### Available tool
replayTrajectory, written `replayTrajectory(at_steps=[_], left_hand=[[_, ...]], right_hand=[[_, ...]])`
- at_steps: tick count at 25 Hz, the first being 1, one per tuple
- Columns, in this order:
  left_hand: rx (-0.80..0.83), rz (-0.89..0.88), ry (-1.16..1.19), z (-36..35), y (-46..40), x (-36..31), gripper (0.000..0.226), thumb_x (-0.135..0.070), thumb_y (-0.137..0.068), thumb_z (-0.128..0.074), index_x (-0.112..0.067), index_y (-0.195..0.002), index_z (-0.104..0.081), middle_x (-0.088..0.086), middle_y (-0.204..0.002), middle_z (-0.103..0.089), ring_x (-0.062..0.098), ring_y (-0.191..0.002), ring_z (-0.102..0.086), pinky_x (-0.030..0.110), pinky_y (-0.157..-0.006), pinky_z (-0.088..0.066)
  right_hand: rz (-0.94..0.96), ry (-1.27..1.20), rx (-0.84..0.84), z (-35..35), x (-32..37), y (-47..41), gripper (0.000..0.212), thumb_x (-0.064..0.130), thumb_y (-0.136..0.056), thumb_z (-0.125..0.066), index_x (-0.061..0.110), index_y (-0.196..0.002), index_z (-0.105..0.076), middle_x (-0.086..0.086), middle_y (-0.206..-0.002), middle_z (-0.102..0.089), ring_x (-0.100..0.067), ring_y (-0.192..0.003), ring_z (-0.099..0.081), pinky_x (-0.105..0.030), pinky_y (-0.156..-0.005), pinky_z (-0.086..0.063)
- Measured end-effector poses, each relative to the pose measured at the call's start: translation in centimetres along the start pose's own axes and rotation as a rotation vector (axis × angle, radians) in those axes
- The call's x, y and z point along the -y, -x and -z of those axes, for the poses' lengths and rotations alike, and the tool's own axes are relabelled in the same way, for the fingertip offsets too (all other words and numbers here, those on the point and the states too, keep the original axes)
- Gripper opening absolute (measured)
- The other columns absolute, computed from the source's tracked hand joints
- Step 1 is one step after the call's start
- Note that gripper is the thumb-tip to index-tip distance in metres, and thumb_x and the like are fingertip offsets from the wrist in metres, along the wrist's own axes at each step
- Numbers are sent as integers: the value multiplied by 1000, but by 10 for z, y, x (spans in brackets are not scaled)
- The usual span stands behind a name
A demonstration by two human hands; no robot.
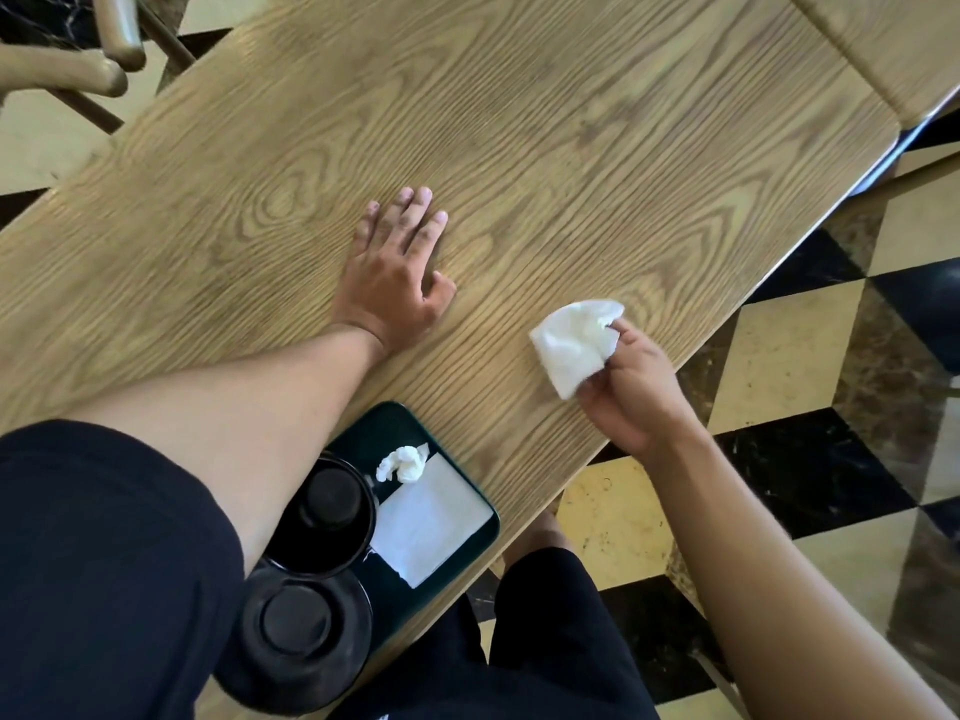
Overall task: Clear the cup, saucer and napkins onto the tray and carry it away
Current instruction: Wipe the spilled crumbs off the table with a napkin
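Note:
A dark green tray (pixel 470 493) lies at the near edge of the wooden table (pixel 571 122). On it lie a flat white napkin (pixel 428 527) and a crumpled napkin (pixel 402 464). Two black round dishes stand on its left part: a black cup (pixel 324 514), partly hidden by my left forearm, and below it a black saucer (pixel 301 634). My left hand (pixel 397 270) rests flat on the table, fingers spread. My right hand (pixel 631 387) pinches a white napkin (pixel 574 343) just above the tabletop, right of the tray.
Wooden chair legs (pixel 78 70) stand at the top left. A second table (pixel 893 39) adjoins at the top right. The checkered floor (pixel 810 366) shows to the right, and my dark-clothed legs (pixel 550 646) are below the table edge.

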State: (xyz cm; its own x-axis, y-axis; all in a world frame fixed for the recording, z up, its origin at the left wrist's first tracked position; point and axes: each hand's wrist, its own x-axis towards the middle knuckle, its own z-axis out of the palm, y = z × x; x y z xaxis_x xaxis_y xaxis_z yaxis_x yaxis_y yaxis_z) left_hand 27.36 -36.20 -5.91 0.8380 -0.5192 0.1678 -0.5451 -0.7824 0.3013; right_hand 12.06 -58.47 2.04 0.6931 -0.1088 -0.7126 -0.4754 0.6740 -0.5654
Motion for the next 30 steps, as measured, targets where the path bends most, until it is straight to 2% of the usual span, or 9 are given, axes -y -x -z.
replayTrajectory(at_steps=[2,4,6,8,15,18,24,27,30], left_hand=[[-4,-12,-4,0,0,0,64,-29,-85,-52,-5,-144,-54,17,-159,-43,34,-150,-36,58,-124,-23],[0,-14,-12,0,1,1,63,-29,-86,-53,-6,-145,-54,17,-159,-43,33,-150,-36,58,-124,-23],[-4,-13,-12,0,0,1,63,-29,-86,-53,-6,-145,-54,16,-159,-43,33,-150,-36,57,-124,-23],[-5,-19,-15,0,0,2,62,-29,-87,-53,-6,-144,-54,16,-159,-43,33,-150,-36,57,-124,-23],[-15,-9,-9,-1,1,-1,62,-29,-86,-52,-6,-143,-55,16,-159,-43,32,-150,-36,56,-125,-21],[-16,-14,-15,-1,1,0,61,-29,-87,-53,-6,-143,-55,16,-159,-43,32,-151,-35,56,-125,-22],[-19,-11,-18,-1,1,0,61,-29,-87,-52,-7,-143,-55,15,-159,-43,31,-151,-35,56,-124,-23],[-17,-8,-18,0,1,0,61,-29,-87,-52,-7,-144,-55,15,-160,-43,31,-151,-35,56,-124,-23],[-12,-6,-17,-1,1,0,61,-29,-87,-53,-7,-144,-54,15,-160,-42,31,-151,-35,55,-125,-22]], right_hand=[[-97,128,51,1,-16,8,22,-4,-101,-51,3,-111,-68,-19,-100,-71,-26,-82,-69,-33,-68,-59],[-21,614,100,5,-21,14,17,4,-102,-57,11,-104,-72,-9,-95,-71,-14,-73,-65,-24,-58,-54],[319,1226,135,15,-17,20,13,11,-98,-66,18,-106,-73,6,-94,-71,-1,-72,-63,-16,-64,-52],[664,1552,143,31,-13,21,15,14,-94,-72,16,-109,-73,7,-97,-73,-3,-76,-65,-22,-69,-56],[1003,1570,-303,55,-22,2,4,5,-92,-72,2,-93,-76,-9,-86,-64,-19,-64,-62,-35,-57,-57],[996,1552,-270,47,-44,14,14,7,-98,-65,-3,-97,-75,-11,-89,-63,-20,-69,-63,-34,-62,-58],[731,1669,-45,43,-67,46,50,8,-94,-66,-7,-141,-54,-15,-117,-56,-22,-99,-61,-28,-88,-57],[712,1703,-5,43,-57,46,46,10,-95,-67,-4,-138,-57,-13,-114,-57,-21,-91,-63,-31,-79,-60],[769,1740,49,38,-38,36,22,11,-96,-68,-2,-113,-71,-11,-99,-63,-22,-75,-64,-34,-66,-61]])
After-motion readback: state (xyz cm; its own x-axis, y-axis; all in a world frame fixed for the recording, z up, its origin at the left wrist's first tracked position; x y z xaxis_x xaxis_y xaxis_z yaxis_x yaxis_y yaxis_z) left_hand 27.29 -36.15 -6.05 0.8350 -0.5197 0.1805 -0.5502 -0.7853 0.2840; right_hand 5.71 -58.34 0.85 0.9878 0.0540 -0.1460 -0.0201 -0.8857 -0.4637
